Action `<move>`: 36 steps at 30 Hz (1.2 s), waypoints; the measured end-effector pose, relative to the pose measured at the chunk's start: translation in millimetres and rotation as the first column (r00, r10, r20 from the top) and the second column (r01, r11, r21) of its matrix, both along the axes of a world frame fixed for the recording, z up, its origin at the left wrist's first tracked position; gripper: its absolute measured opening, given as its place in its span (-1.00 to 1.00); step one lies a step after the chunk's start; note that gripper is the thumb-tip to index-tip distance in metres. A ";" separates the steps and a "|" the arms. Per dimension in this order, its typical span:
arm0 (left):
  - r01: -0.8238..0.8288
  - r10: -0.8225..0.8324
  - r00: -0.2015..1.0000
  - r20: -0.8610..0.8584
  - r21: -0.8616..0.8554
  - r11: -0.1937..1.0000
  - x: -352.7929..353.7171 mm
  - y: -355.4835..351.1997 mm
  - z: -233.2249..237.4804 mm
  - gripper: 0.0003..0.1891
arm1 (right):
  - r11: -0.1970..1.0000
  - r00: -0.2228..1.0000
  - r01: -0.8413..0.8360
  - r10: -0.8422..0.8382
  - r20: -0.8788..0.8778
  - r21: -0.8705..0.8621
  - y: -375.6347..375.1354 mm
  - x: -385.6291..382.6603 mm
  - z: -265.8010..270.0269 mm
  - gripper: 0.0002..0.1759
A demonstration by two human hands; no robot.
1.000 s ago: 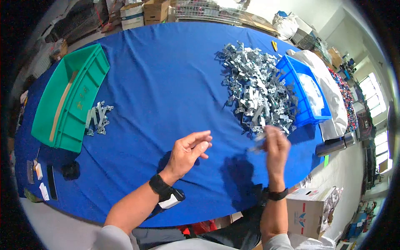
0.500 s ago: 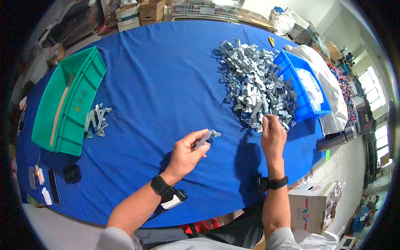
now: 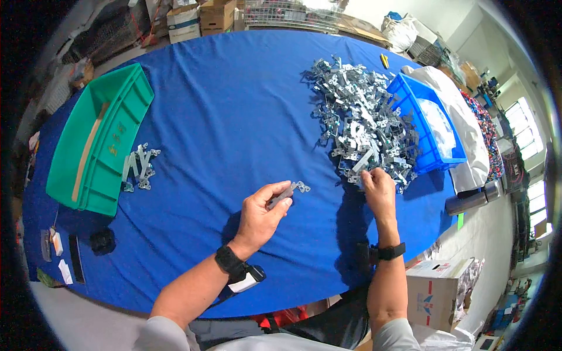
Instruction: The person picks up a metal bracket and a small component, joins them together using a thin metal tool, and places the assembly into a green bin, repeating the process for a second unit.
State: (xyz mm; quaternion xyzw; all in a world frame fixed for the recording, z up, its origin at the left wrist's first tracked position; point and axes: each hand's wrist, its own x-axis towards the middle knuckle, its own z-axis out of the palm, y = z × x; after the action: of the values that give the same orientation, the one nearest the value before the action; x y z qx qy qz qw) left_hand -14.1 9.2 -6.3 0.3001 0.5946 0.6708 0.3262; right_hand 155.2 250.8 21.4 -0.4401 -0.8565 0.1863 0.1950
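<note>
My left hand (image 3: pixel 261 217) is closed around flat metal brackets (image 3: pixel 301 186), whose looped ends stick out past the fingertips over the blue cloth. How many pieces lie in that grip is hidden. Over at the near edge of a large heap of metal brackets (image 3: pixel 363 126), my right hand (image 3: pixel 380 192) has its thumb and fingers pinched together. A pale strip in the heap lies just beyond those fingertips; whether they grip a piece cannot be made out. A small group of similar brackets (image 3: pixel 139 169) rests at the left, beside a green bin (image 3: pixel 132 126).
A blue bin (image 3: pixel 445 162) holding a whitish bag stands right of the heap. A yellow-and-black tool (image 3: pixel 384 61) lies behind it. A metal flask (image 3: pixel 474 199) lies at the right edge. Small items and a black strip (image 3: pixel 76 260) sit at the near left. A carton (image 3: pixel 433 292) stands below right.
My right hand has moved slightly down and left along the heap's near edge. The left hand keeps its brackets, tilted a little differently. The view has shifted slightly.
</note>
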 end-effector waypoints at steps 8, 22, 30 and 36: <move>-0.016 0.015 0.999 0.034 0.027 1.000 2.1 -0.5 -0.2 -0.62 | 0.885 0.809 -0.122 -0.173 -0.562 -0.449 -27.5 -4.5 14.8 -0.68; -0.124 0.120 0.991 0.063 0.068 0.990 -2.7 1.6 -1.0 -0.51 | 0.543 0.898 -0.439 0.275 -0.342 -0.716 -101.8 -30.2 19.6 -0.66; -0.089 0.091 0.987 -0.135 0.020 0.996 -2.5 1.9 -6.5 -0.49 | 0.949 0.968 -0.253 0.248 0.047 0.190 -56.5 -26.2 16.1 -0.76; -0.094 0.093 0.981 -0.173 0.002 0.996 -3.6 1.1 -2.2 -0.54 | 0.924 0.920 -0.310 0.232 0.317 0.222 -44.8 -27.2 -6.4 -0.85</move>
State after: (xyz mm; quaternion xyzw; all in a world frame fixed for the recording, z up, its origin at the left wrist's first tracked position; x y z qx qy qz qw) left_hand -17.6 10.3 -8.5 0.3276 0.6363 0.6550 0.2426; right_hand 128.0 206.0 15.0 -0.3079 -0.9457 0.0289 0.0997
